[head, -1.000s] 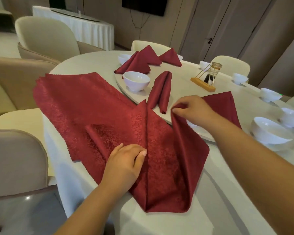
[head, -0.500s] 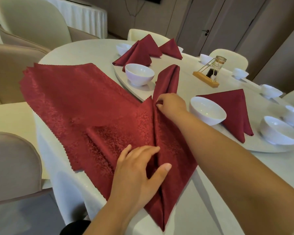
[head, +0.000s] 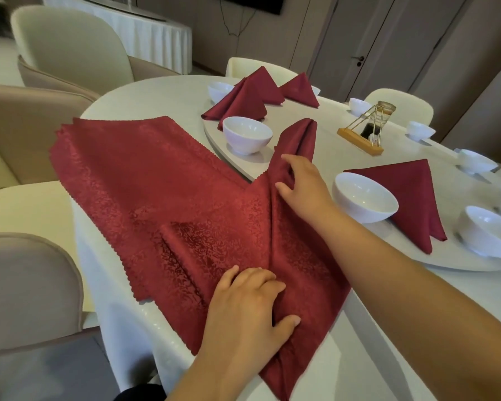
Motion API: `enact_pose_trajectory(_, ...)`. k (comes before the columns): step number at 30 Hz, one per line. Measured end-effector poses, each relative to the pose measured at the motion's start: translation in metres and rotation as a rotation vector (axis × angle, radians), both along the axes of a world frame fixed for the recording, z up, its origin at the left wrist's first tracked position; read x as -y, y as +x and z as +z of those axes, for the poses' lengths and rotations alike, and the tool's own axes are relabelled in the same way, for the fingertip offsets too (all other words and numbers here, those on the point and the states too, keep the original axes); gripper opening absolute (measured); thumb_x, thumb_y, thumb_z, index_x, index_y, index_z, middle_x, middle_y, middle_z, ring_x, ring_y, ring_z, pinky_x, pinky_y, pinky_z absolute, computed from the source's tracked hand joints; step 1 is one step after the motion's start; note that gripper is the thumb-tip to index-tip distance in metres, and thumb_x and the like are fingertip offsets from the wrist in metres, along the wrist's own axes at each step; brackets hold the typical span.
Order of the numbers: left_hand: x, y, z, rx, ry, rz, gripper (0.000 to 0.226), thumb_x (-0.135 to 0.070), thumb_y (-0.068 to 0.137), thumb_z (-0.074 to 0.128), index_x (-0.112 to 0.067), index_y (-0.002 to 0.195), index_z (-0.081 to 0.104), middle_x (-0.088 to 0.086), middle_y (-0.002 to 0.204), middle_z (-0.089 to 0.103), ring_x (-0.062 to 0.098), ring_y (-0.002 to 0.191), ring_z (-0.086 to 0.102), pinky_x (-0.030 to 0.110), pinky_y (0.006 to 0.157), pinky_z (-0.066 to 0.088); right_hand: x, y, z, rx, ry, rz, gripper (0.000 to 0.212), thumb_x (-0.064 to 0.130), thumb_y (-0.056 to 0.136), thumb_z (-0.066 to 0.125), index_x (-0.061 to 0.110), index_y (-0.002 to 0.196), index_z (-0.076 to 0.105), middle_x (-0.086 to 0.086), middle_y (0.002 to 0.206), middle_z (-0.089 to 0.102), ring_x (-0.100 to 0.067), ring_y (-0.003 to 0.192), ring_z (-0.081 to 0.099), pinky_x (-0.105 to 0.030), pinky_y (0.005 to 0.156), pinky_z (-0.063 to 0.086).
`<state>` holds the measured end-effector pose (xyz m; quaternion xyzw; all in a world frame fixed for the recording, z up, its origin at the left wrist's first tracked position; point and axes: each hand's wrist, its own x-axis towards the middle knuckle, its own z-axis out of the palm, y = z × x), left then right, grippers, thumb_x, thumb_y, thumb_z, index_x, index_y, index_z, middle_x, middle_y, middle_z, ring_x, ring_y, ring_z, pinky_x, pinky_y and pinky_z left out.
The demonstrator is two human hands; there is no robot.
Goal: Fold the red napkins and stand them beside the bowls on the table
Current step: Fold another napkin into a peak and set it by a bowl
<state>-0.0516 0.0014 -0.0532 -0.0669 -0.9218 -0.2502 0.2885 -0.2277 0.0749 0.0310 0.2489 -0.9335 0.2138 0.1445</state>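
A red napkin (head: 237, 227) lies partly folded at the near edge of the white table (head: 162, 94), on top of other flat red napkins (head: 133, 166). Its right flap is folded in to a centre crease. My left hand (head: 249, 311) grips the cloth at the near end of that crease, with my thumb on the right flap. My right hand (head: 301, 183) pinches the fold at its far end, next to a white bowl (head: 365, 195). A rolled red napkin (head: 301, 134) lies just beyond my right hand. Another folded napkin (head: 411, 192) sits behind that bowl.
A raised turntable (head: 243, 166) holds another bowl (head: 248, 134), more folded napkins (head: 243, 102) and a wooden condiment stand (head: 365, 137). Several more bowls (head: 489, 230) line the right side. Beige chairs (head: 21, 285) stand close on the left.
My right hand brought the right flap over to the centre crease and now pinches its far end. My left hand went from flat fingers to curled fingers on the near end.
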Motion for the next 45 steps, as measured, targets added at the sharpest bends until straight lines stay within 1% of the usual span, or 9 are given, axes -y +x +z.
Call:
enact_pose_trajectory(7,0.000,-0.001,0.001,0.005,-0.039,0.006,0.048,-0.059,0.060,0.039,-0.028,0.072,0.073,-0.015,0.081,0.068,0.005,0.079,0.066,0.027,0.087,0.032,-0.066,0.088,-0.026,-0.041,-0.102,0.296,0.034,0.025,0.083,0.048,0.010,0.109,0.065,0.006,0.120,0.053,-0.006,0.112,0.047,-0.004,0.100,0.025)
enact_pose_trajectory(11,0.001,-0.003,-0.001,-0.014,-0.057,-0.001,0.048,-0.059,0.059,0.040,-0.028,0.071,0.073,-0.014,0.078,0.068,0.007,0.076,0.066,0.027,0.084,0.034,-0.098,0.118,-0.054,-0.089,0.221,0.391,0.038,0.046,0.093,0.033,0.025,0.120,0.049,0.003,0.129,0.054,-0.010,0.120,0.046,-0.024,0.104,0.032)
enact_pose_trajectory(14,0.000,-0.004,-0.001,-0.013,-0.074,0.004,0.048,-0.061,0.058,0.039,-0.030,0.071,0.073,-0.017,0.078,0.067,0.002,0.079,0.060,0.024,0.082,0.043,-0.109,0.113,-0.061,-0.076,0.461,0.329,0.056,0.050,0.097,0.010,0.023,0.124,0.050,-0.004,0.128,0.057,-0.018,0.117,0.055,-0.040,0.097,0.036)
enact_pose_trajectory(18,0.000,-0.003,0.000,0.015,-0.102,0.016,0.048,-0.063,0.059,0.039,-0.031,0.073,0.072,-0.018,0.079,0.066,0.004,0.088,0.051,0.021,0.081,0.041,-0.129,0.090,-0.054,0.153,0.399,0.184,0.107,0.081,0.065,-0.016,0.024,0.141,0.033,0.002,0.151,0.025,-0.013,0.139,0.023,-0.018,0.108,0.000)
enact_pose_trajectory(25,0.001,-0.003,0.004,0.006,-0.209,0.002,0.045,-0.060,0.064,0.044,-0.028,0.079,0.072,-0.013,0.084,0.067,0.006,0.092,0.057,0.033,0.089,0.044,-0.136,0.084,-0.054,0.191,0.226,0.070,0.045,0.033,0.096,0.042,0.023,0.140,0.035,0.005,0.151,0.024,-0.008,0.139,0.020,-0.008,0.102,0.004)
enact_pose_trajectory(28,-0.011,-0.005,0.014,-0.079,-0.257,-0.069,0.034,-0.042,0.072,0.044,-0.025,0.081,0.073,-0.007,0.093,0.069,0.007,0.097,0.051,0.033,0.094,0.031,-0.136,0.083,-0.054,0.194,0.208,0.080,0.045,0.030,0.096,0.044,0.022,0.139,0.036,0.003,0.151,0.025,-0.009,0.139,0.021,-0.009,0.103,0.005)
enact_pose_trajectory(33,-0.057,-0.009,0.016,-0.004,-0.329,-0.206,0.041,-0.035,0.074,0.040,-0.016,0.086,0.075,0.000,0.090,0.072,0.014,0.078,0.069,0.026,0.068,0.055,-0.137,0.083,-0.055,0.212,0.188,0.087,0.046,0.031,0.096,0.043,0.023,0.140,0.034,0.003,0.151,0.023,-0.010,0.139,0.020,-0.018,0.110,0.009)
enact_pose_trajectory(39,-0.065,0.010,0.002,0.199,-0.479,-0.105,0.082,-0.051,0.095,0.000,-0.011,0.102,0.071,0.001,0.109,0.069,0.012,0.100,0.065,0.030,0.090,0.045,-0.138,0.083,-0.054,0.211,0.207,0.092,0.046,0.033,0.097,0.039,0.025,0.142,0.031,0.004,0.152,0.020,-0.009,0.140,0.017,-0.018,0.110,0.008)
enact_pose_trajectory(45,-0.044,0.047,-0.005,0.209,-0.522,-0.138,0.081,-0.054,0.096,0.004,-0.006,0.105,0.069,0.005,0.113,0.067,0.016,0.104,0.064,0.026,0.097,0.030,-0.139,0.083,-0.053,0.228,0.216,0.099,0.047,0.033,0.097,0.038,0.024,0.142,0.030,0.004,0.153,0.020,-0.010,0.140,0.015,-0.021,0.112,0.007)
